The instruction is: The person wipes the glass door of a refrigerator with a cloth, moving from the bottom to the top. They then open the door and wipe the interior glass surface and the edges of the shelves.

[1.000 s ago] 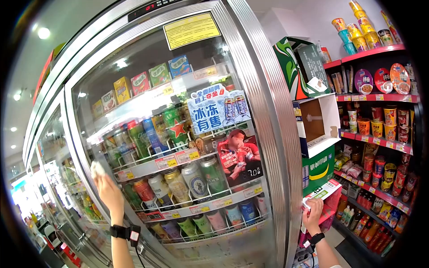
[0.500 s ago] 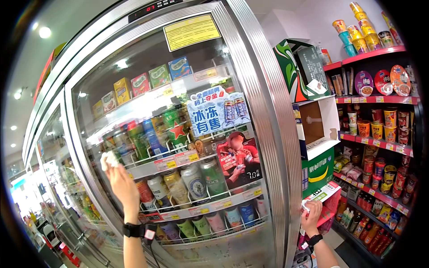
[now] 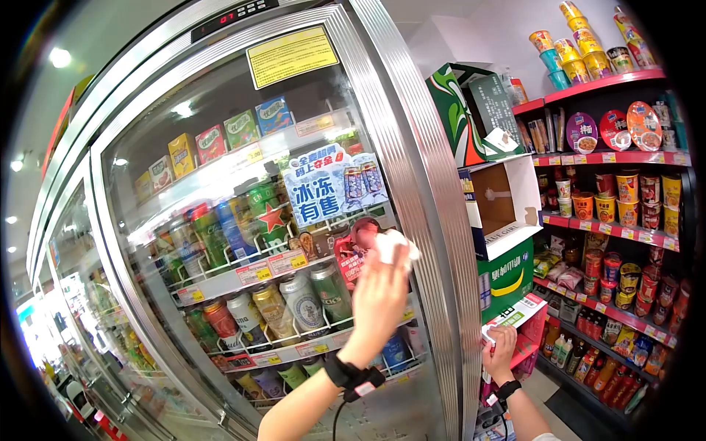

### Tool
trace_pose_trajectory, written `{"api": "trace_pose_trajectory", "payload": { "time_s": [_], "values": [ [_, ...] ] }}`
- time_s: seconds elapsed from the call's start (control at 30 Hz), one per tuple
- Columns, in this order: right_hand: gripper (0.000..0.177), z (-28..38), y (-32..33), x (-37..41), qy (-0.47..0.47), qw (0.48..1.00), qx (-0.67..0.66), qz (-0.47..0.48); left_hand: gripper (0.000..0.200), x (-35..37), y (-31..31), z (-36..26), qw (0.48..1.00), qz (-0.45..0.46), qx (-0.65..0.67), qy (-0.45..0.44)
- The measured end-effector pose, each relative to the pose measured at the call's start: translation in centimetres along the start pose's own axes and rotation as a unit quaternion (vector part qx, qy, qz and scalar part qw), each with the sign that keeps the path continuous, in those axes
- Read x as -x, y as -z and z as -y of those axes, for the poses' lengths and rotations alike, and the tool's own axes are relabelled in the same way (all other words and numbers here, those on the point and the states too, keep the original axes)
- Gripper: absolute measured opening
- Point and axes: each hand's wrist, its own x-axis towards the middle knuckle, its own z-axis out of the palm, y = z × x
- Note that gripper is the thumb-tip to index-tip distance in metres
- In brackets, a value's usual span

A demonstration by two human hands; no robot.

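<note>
My left hand (image 3: 381, 298) is raised against the glass door (image 3: 220, 132) of an upright drinks fridge. Under its fingertips is a crumpled white cloth or tissue (image 3: 396, 247), which covers part of a red poster (image 3: 350, 257) on the glass. My right hand (image 3: 501, 350) is low at the fridge's right side, beside a pink and white carton (image 3: 531, 316). Its fingers are curled around a small white wad (image 3: 488, 334), apparently another cloth or tissue. Both wrists wear black bands with a cable.
Behind the glass, cans (image 3: 303, 301) and small drink boxes (image 3: 240, 131) stand on wire shelves. Stacked cartons (image 3: 507, 275) rise close to the fridge's right side. Farther right are shelves (image 3: 618, 158) of cup noodles and snacks. A second glass door (image 3: 81, 242) adjoins on the left.
My left hand has swept right across the glass with the white cloth or tissue, from the left part of the door to the red poster. My right hand stays at the fridge's side.
</note>
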Motion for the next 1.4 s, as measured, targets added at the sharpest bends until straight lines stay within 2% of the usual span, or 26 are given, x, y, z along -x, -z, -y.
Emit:
{"api": "trace_pose_trajectory", "payload": {
  "time_s": [0.03, 0.1, 0.23, 0.4, 0.6, 0.73, 0.77, 0.97, 1.17, 1.3, 1.33, 1.4],
  "values": [
    [0.022, 0.0, 0.0, 0.0, 0.0, 1.0, -0.002, -0.001, 0.048, 0.7, -0.5, -1.3, 1.0, 0.005, 0.022, 0.014],
    [0.022, 0.0, 0.1, 0.0, 0.0, 1.0, -0.002, 0.002, 0.048, 1.7, -0.3, -1.9, 0.999, 0.04, -0.008, -0.028],
    [0.022, 0.0, 0.2, -0.1, 0.006, 1.0, 0.002, 0.006, 0.049, 3.0, 0.8, 0.2, 0.995, 0.06, -0.024, -0.077],
    [0.022, 0.2, 0.3, -0.2, 0.005, 1.0, 0.005, 0.01, 0.055, 5.5, 4.2, 4.4, 0.993, 0.084, -0.062, -0.049],
    [0.022, -0.1, 0.0, 0.0, 0.013, 1.0, 0.0, 0.004, 0.059, 11.3, 9.8, 12.4, 0.972, 0.064, -0.213, 0.08],
    [0.02, 0.2, 0.2, -0.3, 0.011, 1.0, -0.01, 0.004, 0.037, 16.3, 13.8, 17.1, 0.945, 0.057, -0.275, 0.169],
    [0.02, 0.2, 0.1, -0.2, 0.008, 1.0, -0.013, 0.004, 0.037, 18.1, 14.5, 17.6, 0.935, 0.072, -0.285, 0.198],
    [0.02, 0.1, -0.1, -0.1, 0.004, 1.0, -0.009, -0.001, 0.038, 26.5, 15.9, 19.4, 0.893, 0.062, -0.222, 0.387],
    [0.02, -0.2, -0.2, 0.1, 0.001, 1.0, -0.004, -0.004, 0.041, 23.5, 14.4, 16.5, 0.881, -0.022, -0.193, 0.431],
    [0.02, -0.1, -0.3, 0.1, -0.002, 1.0, -0.013, -0.005, 0.04, 21.5, 12.1, 15.0, 0.889, 0.017, -0.174, 0.424],
    [0.02, 0.0, -0.3, 0.1, -0.001, 1.0, -0.01, -0.004, 0.039, 20.0, 11.6, 13.9, 0.899, -0.025, -0.164, 0.405],
    [0.02, 0.1, -0.2, 0.0, -0.001, 1.0, -0.005, -0.004, 0.037, 18.3, 10.4, 12.7, 0.907, -0.041, -0.155, 0.39]
  ]
}}
